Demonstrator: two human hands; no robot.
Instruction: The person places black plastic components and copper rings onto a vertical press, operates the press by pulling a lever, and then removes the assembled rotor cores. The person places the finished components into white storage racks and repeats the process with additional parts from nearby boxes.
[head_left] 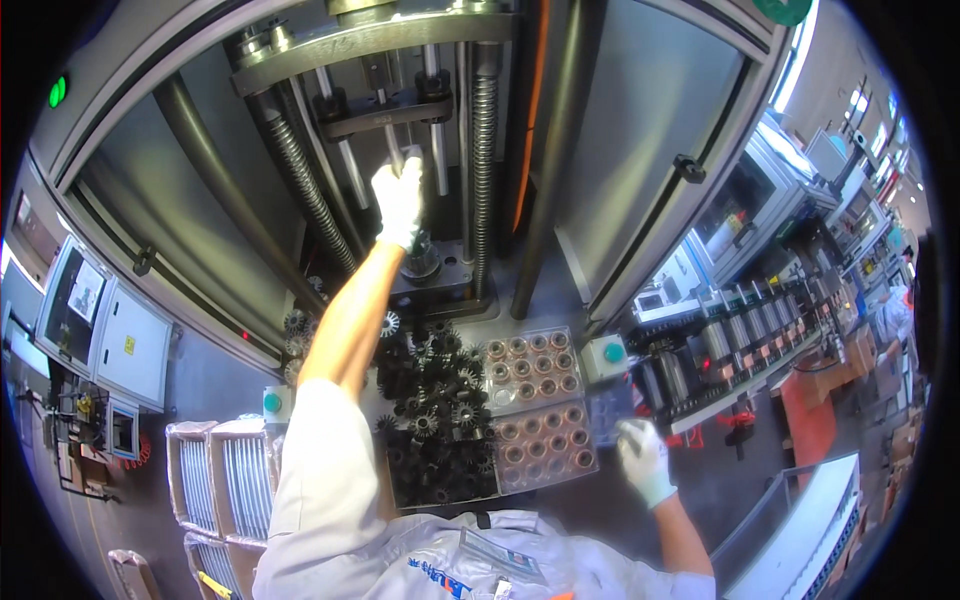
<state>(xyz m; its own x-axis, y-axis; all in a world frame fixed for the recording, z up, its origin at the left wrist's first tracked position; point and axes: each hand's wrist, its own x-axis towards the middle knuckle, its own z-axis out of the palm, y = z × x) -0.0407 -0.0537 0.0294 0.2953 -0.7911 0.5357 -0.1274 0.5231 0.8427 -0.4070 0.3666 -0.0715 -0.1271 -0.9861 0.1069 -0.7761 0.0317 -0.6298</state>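
While the gloved left hand (399, 205) meets the lower end of a slim rod (391, 137) inside the press (370, 48) — fingers bunched there, though whether they pinch it I cannot tell — the right hand (645, 462) is loosely curled, its palm hidden. Below the left hand lie toothed dark parts (425, 424); left of the right, copper-toned rings (517, 347) fill clear trays (550, 477). Bodyward, blurred blue-and-red lettering (437, 577) marks the jacket (600, 555).

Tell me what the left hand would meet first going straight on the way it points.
The left hand would likely meet the press's dark crossbar first, past the metal rod beside it. Depth is unclear in this single view, so it might pass in front instead.
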